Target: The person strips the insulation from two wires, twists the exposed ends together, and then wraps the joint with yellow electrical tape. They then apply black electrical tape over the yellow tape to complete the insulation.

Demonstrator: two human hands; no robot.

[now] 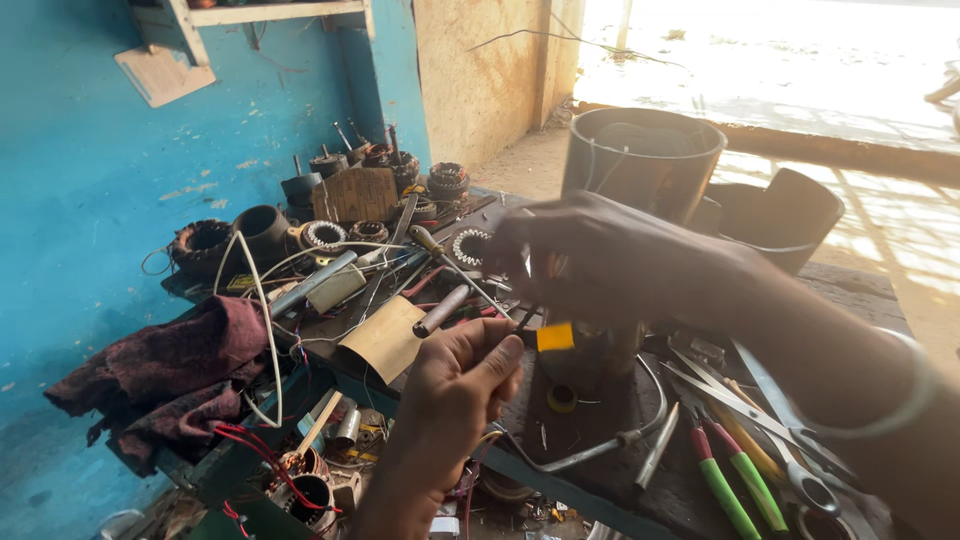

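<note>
Over the messy workbench [600, 440], near the middle of the view: a small yellow piece [555, 336] on the end of a thin dark stick [522, 322], up in the air and not resting on anything.

Left hand [455, 385]: curled shut around the near end of the thin dark stick, thumb pressed on top, with the small yellow piece just past the fingertips. Right hand [600, 265]: reaching over from the other side, fingers [520, 250] bent and close together just above the small yellow piece. Too dark and blurry to tell whether pinching something or only close to it.

Could go wrong, as a guess:
- Might slip. Only a thin stick in a tight little grip, so a small wobble could let the small yellow piece drop.
- Hard to find again if dropped, with so much stuff below: scissors [790, 440], green-handled tools [735, 480], a bent metal rod [600, 445] and loose wires.
- Could poke a fingertip, with both hands so close together.
- Could bump the big dark can [640, 160] just behind the right hand.
</note>
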